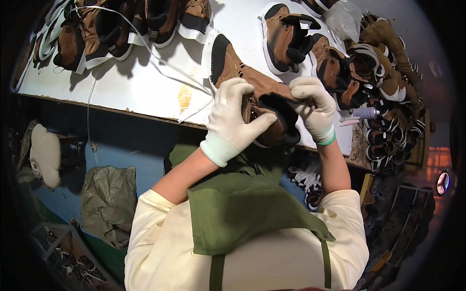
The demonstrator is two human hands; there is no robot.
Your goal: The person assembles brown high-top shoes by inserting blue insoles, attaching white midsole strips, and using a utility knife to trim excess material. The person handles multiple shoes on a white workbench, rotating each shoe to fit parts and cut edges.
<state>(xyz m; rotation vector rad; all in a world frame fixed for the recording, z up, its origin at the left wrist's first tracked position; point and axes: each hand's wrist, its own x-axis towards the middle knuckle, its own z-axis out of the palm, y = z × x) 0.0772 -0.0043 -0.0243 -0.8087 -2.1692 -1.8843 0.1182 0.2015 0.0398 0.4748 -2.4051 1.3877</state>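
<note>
A brown shoe (233, 63) with a black toe cap, black collar lining and white sole lies at the front edge of the white table, its toe pointing away from me. My left hand (233, 116), in a white knit glove, is closed around the shoe's left side, with the thumb by the opening. On the right, my right hand (315, 104), also gloved, pinches the upper edge of the shoe and holds it out to the side. The heel hangs past the table edge over my green apron. Parts of the shoe are hidden behind my left hand.
Several similar shoes (160, 22) stand along the far left, with another shoe (286, 39) beyond my right hand. Many shoes are piled at the right (388, 72). A spray can (366, 113) lies at the right edge. White cord (160, 58) crosses the table (116, 92). A stool (46, 155) stands lower left.
</note>
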